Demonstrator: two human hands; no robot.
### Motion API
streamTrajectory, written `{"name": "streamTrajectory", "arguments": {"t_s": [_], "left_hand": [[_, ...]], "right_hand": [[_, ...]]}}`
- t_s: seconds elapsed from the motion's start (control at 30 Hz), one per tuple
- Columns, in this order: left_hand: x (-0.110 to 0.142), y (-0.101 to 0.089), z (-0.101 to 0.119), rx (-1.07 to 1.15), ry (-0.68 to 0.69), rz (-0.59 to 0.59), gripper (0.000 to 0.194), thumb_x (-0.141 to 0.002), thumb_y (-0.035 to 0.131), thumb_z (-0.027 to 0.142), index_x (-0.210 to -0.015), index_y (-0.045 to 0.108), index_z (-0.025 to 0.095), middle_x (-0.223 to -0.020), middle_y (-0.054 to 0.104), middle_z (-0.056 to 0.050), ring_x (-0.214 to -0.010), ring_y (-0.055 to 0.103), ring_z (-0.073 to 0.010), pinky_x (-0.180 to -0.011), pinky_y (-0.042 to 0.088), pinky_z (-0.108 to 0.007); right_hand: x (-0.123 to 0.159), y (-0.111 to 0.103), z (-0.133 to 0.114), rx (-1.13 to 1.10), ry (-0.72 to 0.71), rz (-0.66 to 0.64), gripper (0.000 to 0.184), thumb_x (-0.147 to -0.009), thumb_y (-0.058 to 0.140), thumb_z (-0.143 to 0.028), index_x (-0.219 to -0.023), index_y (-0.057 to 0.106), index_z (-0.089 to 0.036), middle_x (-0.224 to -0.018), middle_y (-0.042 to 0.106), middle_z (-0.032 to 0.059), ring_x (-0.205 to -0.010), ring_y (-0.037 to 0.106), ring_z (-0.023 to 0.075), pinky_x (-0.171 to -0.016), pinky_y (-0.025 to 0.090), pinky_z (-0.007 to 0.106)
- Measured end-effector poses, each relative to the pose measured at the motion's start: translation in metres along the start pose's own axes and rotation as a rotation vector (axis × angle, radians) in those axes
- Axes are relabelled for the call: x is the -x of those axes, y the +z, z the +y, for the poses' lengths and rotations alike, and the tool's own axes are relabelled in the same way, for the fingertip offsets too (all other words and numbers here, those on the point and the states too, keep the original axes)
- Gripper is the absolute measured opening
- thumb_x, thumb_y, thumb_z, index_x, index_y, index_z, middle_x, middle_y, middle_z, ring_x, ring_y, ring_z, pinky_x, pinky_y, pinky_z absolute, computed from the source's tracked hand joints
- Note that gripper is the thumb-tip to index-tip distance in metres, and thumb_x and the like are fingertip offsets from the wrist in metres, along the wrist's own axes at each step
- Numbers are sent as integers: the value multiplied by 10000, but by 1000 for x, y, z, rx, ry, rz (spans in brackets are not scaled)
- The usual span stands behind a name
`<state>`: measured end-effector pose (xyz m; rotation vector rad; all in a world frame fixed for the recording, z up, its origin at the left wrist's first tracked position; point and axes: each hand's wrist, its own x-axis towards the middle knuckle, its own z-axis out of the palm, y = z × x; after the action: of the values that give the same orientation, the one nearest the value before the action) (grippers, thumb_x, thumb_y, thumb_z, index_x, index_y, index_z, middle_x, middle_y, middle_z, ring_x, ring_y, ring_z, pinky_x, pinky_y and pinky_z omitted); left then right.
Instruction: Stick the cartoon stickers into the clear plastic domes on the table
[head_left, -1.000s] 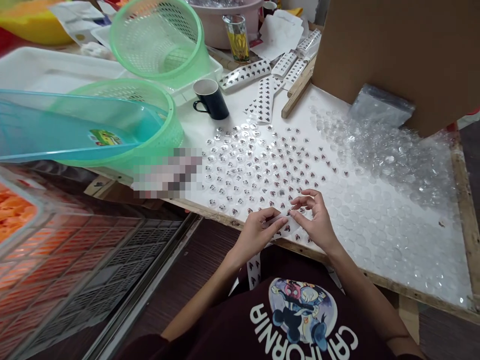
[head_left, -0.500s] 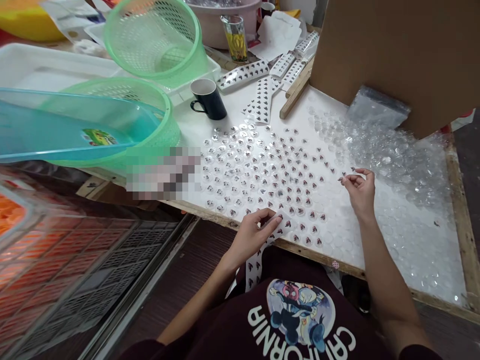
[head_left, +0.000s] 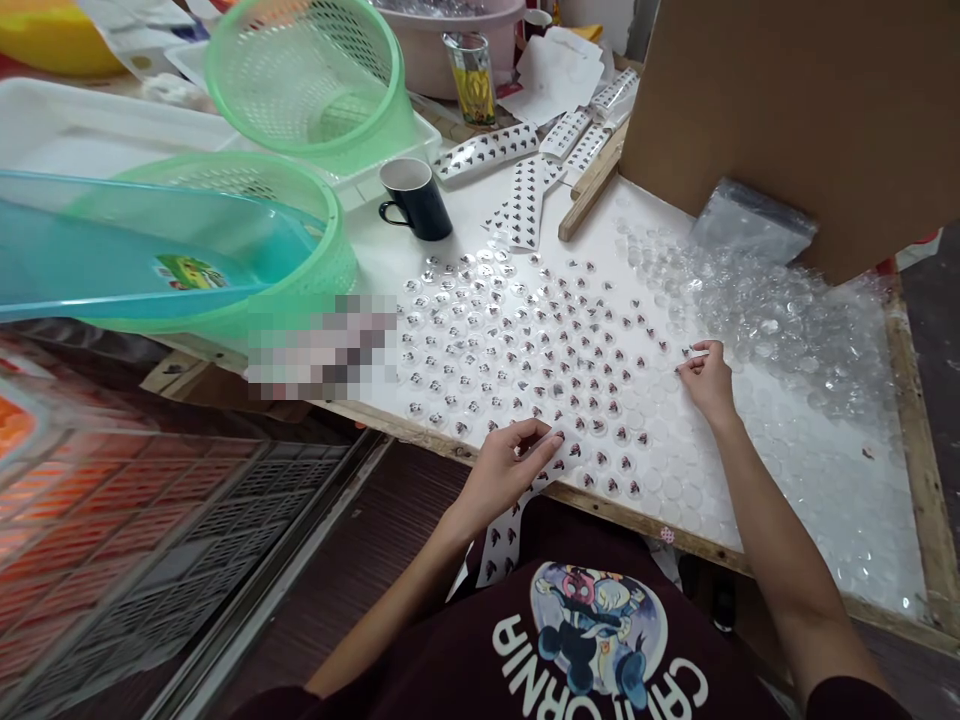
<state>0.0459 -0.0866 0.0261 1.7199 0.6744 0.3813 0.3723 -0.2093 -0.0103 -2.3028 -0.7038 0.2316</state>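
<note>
Sticker strip (head_left: 501,545) looks thin, floppy; probably very light, creases easily, best held by its edges. Pinched in left hand (head_left: 504,465), tail hanging past desk (head_left: 375,250) edge. Right hand (head_left: 711,385) well apart, curled near clear discs (head_left: 675,490); can't tell if gripping anything.

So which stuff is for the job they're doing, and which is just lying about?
Looks part of the job:
printed sticker strip in the left hand
plain clear discs near the right hand
picture-bearing clear discs

Probably just lying about:
dark mug
yellow-patterned glass
green mesh baskets
</note>
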Motion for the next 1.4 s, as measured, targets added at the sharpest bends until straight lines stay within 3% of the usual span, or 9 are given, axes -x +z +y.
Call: {"name": "streamTrajectory", "arguments": {"t_s": [0.13, 0.27, 0.5, 0.7, 0.9, 1.07, 1.17, 1.27, 1.4], "left_hand": [[-1, 2, -1, 10, -6, -13, 281, -904, 603, 383, -753, 641, 149, -677, 571, 4, -662, 495, -135, -620, 383, -240], [-1, 2, -3, 8, -3, -20, 291, -913, 598, 394, -760, 641, 150, -682, 565, 3, -665, 490, -137, -623, 380, -244], [-1, 0, -4, -1, -2, -24, 298, -917, 597, 402, -764, 641, 150, -687, 564, 3, -664, 477, -134, -615, 366, -244], [-2, 0, 1, -5, -11, -32, 300, -911, 587, 402, -752, 631, 152, -679, 558, 6, -655, 466, -133, -609, 353, -245], [-2, -1, 0, 1, -7, -28, 305, -910, 584, 413, -752, 626, 156, -681, 555, 5, -659, 462, -135, -614, 356, -247], [-3, 0, 0, 10, 3, -29, 304, -913, 584, 409, -743, 617, 159, -676, 549, 7, -660, 469, -137, -612, 358, -244], [-3, 0, 2, 21, 3, -18, 294, -911, 586, 401, -748, 627, 159, -679, 562, 3, -660, 480, -139, -613, 367, -243], [-2, 0, 4, 37, -4, 20, 295, -907, 591, 395, -731, 616, 159, -664, 549, 6, -650, 473, -136, -615, 368, -246], [-1, 2, 5, 79, 8, 82, 304, -905, 609, 392, -706, 589, 164, -650, 508, 16, -637, 444, -129, -605, 356, -247]], "right_hand": [[-1, 6, -2, 273, -88, -5, 354, -788, 535, -157, -1113, 412, -224, -799, 643, 6, -784, 621, 220, -918, 378, 428], [-1, 6, -2, 434, -151, 66, 354, -824, 542, -213, -1155, 415, -210, -1035, 638, 109, -968, 594, 274, -920, 346, 443], [1, -1, -12, 192, -168, 189, 192, -829, 530, -297, -997, 560, -208, -1031, 637, 91, -914, 586, 234, -926, 383, 442], [-10, 8, -22, -88, 29, -83, 181, -741, 622, -372, -751, 631, -192, -761, 691, 56, -687, 606, 188, -698, 471, 311], [-15, 17, -23, 9, 40, -85, 133, -696, 630, -329, -688, 642, -197, -691, 694, 41, -660, 608, 192, -682, 470, 311], [-14, 22, -30, 128, 18, -81, 29, -711, 596, -228, -700, 571, -220, -675, 655, 13, -729, 599, 216, -857, 435, 389], [-13, 22, -35, 252, -17, -59, 122, -739, 594, -207, -851, 547, -217, -751, 648, 19, -804, 596, 236, -948, 369, 453], [-4, 18, -45, 317, -66, -7, 125, -790, 550, -211, -913, 531, -207, -928, 651, 70, -890, 591, 243, -961, 345, 463], [43, 11, -70, -11, -127, 11, 175, -910, 500, -363, -862, 575, -211, -933, 654, 71, -814, 574, 206, -857, 422, 384]]}}
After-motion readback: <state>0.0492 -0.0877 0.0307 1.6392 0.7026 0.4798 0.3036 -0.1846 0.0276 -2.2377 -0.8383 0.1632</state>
